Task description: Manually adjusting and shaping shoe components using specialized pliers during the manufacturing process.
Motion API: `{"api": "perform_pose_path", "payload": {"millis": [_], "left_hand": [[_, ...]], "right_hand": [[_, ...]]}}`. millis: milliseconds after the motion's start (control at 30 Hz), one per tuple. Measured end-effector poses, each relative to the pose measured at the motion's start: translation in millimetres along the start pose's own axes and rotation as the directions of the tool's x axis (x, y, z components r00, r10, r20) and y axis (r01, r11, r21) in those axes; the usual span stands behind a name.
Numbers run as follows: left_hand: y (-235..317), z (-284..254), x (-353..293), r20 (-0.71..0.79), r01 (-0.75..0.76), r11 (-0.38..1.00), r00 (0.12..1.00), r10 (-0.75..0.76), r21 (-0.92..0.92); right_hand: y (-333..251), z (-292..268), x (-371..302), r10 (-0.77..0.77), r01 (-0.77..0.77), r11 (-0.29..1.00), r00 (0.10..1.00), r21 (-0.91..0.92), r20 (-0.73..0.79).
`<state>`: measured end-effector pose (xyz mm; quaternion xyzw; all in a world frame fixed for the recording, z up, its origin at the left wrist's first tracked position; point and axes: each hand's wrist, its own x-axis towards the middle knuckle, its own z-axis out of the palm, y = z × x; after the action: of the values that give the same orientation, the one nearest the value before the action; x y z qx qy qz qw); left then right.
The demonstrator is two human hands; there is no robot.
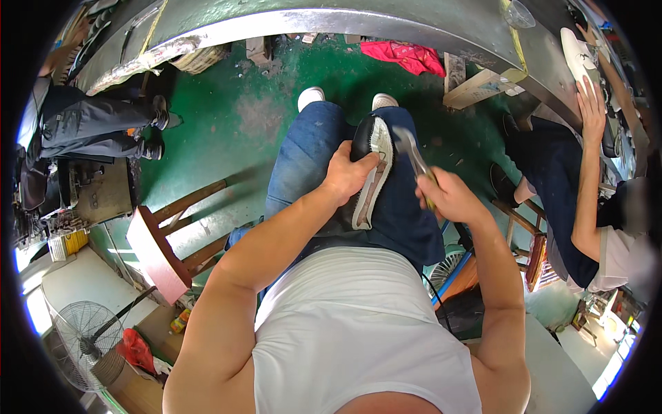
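Note:
Across my lap, on blue jeans (314, 141), lies a black shoe (376, 176) with its underside turned up, showing a white folded edge around a brownish middle. My left hand (350, 174) grips it from the left side, the thumb laid over the underside. My right hand (447, 194) is closed round the handle of a metal-headed hammer (411, 148). Its head is smeared by motion, held just right of the shoe's toe end and apart from it. My left fingers under the shoe are mostly hidden.
Beyond my feet a long bench edge (296, 24) curves across, with a red cloth (407, 56) on the green floor (221, 103) beneath. A stool (155, 255) and a fan (86, 341) stand left. People sit on both sides; the right one's hand (591, 110) touches a white shoe (576, 55).

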<state>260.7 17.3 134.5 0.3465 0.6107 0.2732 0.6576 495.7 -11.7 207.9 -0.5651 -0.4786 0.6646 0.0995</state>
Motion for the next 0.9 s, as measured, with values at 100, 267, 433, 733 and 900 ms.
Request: {"api": "perform_pose_path", "payload": {"millis": [100,267,433,733,900], "left_hand": [[7.1,3.8,-1.7,-0.019,-0.002,0.998,1.0,0.004,0.058],[9.7,-3.0,-4.9,0.025,0.016,0.984,0.999,-0.021,0.18],[17.2,-13.2,4.8,0.131,0.089,0.992,0.986,-0.1,0.086],[14.9,-19.9,13.8,0.309,0.183,0.983,0.935,-0.174,-0.001],[-1.5,-13.0,14.4,0.255,0.056,0.996,0.964,-0.073,0.075]], "right_hand": [[4.0,15.8,22.5,-0.365,0.326,0.921,0.914,-0.216,-0.177],[1.5,13.1,33.9,-0.342,0.254,0.826,0.935,-0.504,-0.089],[5.9,9.1,37.0,-0.305,0.172,0.797,0.942,-0.579,-0.14],[19.8,33.6,-21.2,-0.355,0.334,0.746,0.931,-0.576,0.08],[34.6,45.3,-36.8,-0.297,0.206,0.7,0.955,-0.684,-0.016]]}}
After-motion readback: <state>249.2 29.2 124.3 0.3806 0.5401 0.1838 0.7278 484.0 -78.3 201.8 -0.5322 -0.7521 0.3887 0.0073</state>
